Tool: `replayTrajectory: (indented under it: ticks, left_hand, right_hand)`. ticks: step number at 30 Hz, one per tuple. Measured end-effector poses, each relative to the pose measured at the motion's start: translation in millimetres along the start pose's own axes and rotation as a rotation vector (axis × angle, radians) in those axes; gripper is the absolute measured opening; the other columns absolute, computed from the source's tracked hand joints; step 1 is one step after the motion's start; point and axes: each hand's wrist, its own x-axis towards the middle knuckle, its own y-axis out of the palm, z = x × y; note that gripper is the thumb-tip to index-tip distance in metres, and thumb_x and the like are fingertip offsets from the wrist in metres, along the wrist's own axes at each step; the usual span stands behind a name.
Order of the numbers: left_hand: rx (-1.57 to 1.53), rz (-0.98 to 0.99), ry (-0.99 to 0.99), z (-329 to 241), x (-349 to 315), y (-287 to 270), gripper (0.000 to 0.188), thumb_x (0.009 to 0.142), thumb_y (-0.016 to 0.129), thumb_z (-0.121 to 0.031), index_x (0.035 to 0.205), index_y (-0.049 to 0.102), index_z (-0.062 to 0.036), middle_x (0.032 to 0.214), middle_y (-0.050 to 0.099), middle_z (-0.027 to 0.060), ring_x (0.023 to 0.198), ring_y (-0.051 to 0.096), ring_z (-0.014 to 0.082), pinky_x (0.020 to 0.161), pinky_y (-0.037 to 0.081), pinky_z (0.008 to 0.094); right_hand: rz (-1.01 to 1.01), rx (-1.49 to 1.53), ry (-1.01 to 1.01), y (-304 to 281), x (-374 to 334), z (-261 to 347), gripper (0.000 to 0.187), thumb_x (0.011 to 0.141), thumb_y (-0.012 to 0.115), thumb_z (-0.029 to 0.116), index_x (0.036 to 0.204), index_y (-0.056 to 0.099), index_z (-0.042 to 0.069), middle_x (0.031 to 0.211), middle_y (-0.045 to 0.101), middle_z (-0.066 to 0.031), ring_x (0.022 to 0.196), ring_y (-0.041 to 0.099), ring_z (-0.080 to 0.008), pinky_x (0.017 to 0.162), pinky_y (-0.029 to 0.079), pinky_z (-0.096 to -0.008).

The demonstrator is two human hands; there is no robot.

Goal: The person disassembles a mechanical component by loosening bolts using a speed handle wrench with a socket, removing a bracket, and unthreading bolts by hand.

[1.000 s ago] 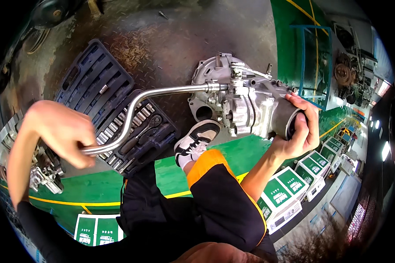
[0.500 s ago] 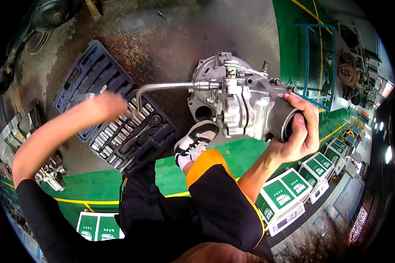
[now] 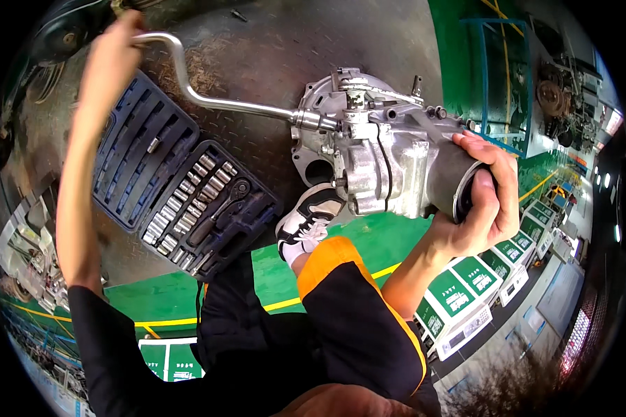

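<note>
My left hand [image 3: 115,61], slightly blurred, is closed around the end of a bent metal speed brace [image 3: 236,105] at the upper left. The brace's straight end carries a socket [image 3: 311,119], which sits against the side of a grey cast gearbox housing [image 3: 407,170]; the fastener under it is hidden. My right hand [image 3: 490,191] grips the round tail end of the gearbox, fingers over the top and thumb at its opening. Between my left arm and the gearbox lies an opened socket set case [image 3: 261,226] with several sockets and a ratchet [image 3: 219,212] in it.
My shoe [image 3: 313,215] stands close to the gearbox on the near side. Metal parts [image 3: 31,254] lie at the far left. White and green boxes [image 3: 459,295] line the right, near a blue frame [image 3: 483,83]. A small bolt [image 3: 238,14] lies on the metal floor plate.
My left hand has swung the brace's crank from the near side over the case to the far left. The gearbox has shifted slightly; my right hand keeps its grip.
</note>
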Motion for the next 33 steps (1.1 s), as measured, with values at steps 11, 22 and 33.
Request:
replayTrajectory:
  ticks: [11, 22, 33]
  left_hand:
    - [0.004, 1.975, 0.432, -109.6, -79.3, -61.5, 0.025, 0.076, 0.066, -0.015, 0.097, 0.068, -0.0016, 0.088, 0.068, 0.0226, 0.078, 0.068, 0.0386, 0.068, 0.052, 0.0471]
    - [-0.532, 0.370, -0.037, -39.4, -35.3, 24.8, 0.013, 0.087, 0.057, 0.002, 0.099, 0.055, 0.0013, 0.084, 0.060, 0.0081, 0.073, 0.056, 0.0171, 0.070, 0.046, 0.0333]
    - [-0.620, 1.681, 0.009, -107.0, -140.2, 18.5, 0.022, 0.076, 0.054, -0.011, 0.090, 0.069, -0.0019, 0.083, 0.069, 0.0163, 0.084, 0.068, 0.0285, 0.075, 0.050, 0.0425]
  right_hand:
    - [0.023, -0.089, 0.020, -8.2, -1.1, -3.9, 0.032, 0.077, 0.047, 0.008, 0.092, 0.063, -0.016, 0.089, 0.066, -0.0265, 0.085, 0.067, -0.0343, 0.089, 0.052, -0.0455]
    - [-0.036, 0.046, -0.016, 1.5, 3.6, -3.0, 0.026, 0.074, 0.049, 0.000, 0.089, 0.065, -0.014, 0.084, 0.067, -0.0218, 0.083, 0.068, -0.0315, 0.085, 0.054, -0.0399]
    - [-0.027, 0.019, -0.041, -0.3, 1.5, -9.7, 0.029, 0.074, 0.048, 0.000, 0.092, 0.066, -0.015, 0.087, 0.068, -0.0228, 0.082, 0.067, -0.0295, 0.083, 0.052, -0.0371]
